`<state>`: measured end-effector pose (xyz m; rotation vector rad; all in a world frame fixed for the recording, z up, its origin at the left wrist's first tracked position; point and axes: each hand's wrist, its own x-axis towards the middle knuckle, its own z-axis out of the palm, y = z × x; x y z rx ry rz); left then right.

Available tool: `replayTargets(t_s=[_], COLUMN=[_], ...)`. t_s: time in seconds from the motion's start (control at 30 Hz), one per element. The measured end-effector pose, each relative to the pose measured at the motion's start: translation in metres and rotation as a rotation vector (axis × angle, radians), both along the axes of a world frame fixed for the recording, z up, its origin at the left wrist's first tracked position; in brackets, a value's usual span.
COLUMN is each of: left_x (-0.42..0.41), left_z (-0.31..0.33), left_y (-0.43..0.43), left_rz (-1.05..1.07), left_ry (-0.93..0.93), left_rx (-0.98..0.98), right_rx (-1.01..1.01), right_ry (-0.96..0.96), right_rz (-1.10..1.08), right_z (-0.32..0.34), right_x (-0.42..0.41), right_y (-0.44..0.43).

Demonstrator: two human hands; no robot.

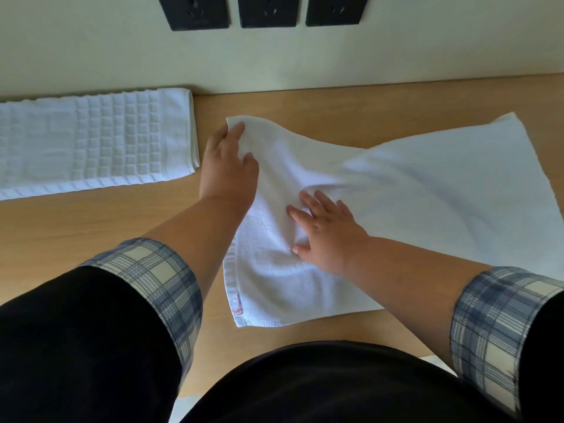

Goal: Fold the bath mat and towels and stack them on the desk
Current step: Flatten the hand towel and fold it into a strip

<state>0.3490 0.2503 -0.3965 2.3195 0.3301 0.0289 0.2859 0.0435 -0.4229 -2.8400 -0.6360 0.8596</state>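
A white towel (427, 190) lies spread across the wooden desk (91, 227), its left part folded over. My left hand (227, 166) pinches the towel's far left corner and holds it slightly raised. Flat on the towel's middle, fingers spread, rests my right hand (323, 230). A small red mark shows near the towel's front left corner. The white bath mat (97, 145), with a raised square pattern, lies folded at the desk's left, against the wall and apart from the towel.
Three black wall sockets (268, 10) sit on the pale wall behind the desk. The desk's front edge runs just before my body. Bare wood shows between mat and towel and along the front left.
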Motion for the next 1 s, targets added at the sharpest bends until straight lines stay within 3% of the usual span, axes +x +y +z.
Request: replayTargets(t_s=[0.1, 0.23, 0.37, 0.43, 0.5, 0.6, 0.77, 1.0], left_x=[-0.002, -0.014, -0.021, -0.025, -0.031, -0.03, -0.014, 0.015], left_z=[0.002, -0.009, -0.019, -0.024, -0.031, -0.035, -0.029, -0.027], left_y=[0.006, 0.014, 0.004, -0.003, -0.01, -0.011, 0.007, 0.003], left_rz=[-0.008, 0.075, 0.043, -0.027, -0.194, -0.297, -0.185, 0.062], left_ry=[-0.067, 0.177, 0.313, 0.28, 0.239, 0.347, 0.246, 0.321], left_rx=[0.086, 0.117, 0.296, 0.429, 0.506, 0.472, 0.484, 0.337], right_rx=[0.02, 0.225, 0.398, 0.268, 0.031, -0.086, -0.144, -0.189], right_ry=[-0.014, -0.09, -0.275, -0.173, -0.095, -0.031, -0.058, -0.128], right_rz=[0.001, -0.084, -0.342, -0.403, -0.319, -0.224, -0.255, -0.243], right_z=[0.002, 0.017, 0.032, 0.032, 0.027, 0.01, -0.017, -0.03], right_x=[0.004, 0.019, 0.073, 0.107, 0.127, 0.125, 0.114, 0.108], right_y=[0.002, -0.002, -0.013, -0.018, -0.019, -0.016, -0.017, -0.015])
